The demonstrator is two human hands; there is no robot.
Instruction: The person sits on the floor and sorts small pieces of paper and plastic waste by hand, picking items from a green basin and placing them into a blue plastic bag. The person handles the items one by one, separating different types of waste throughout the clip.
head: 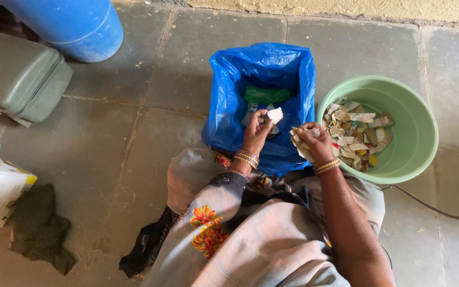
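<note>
Left hand (256, 130) pinching a pale scrap (275, 114) over the open blue bag (293, 74). Right hand (314, 141) closed on a bundle of scraps (299, 144), beside the green tub (423, 133) of cut pieces (359, 135). Stone floor (134, 138) beneath.

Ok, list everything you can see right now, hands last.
plastic bag: 1, blue, open on floor ahead
green item: 1, inside bag
basin: 1, light green, right of bag
card pieces: many, mixed colours, in basin
barrel: 1, blue, top left
case: 1, grey-green, left
cloth: 1, dark, lower left
cable: 1, black, lower right
left hand: holds white scrap over bag
right hand: grips card scraps beside basin
</note>
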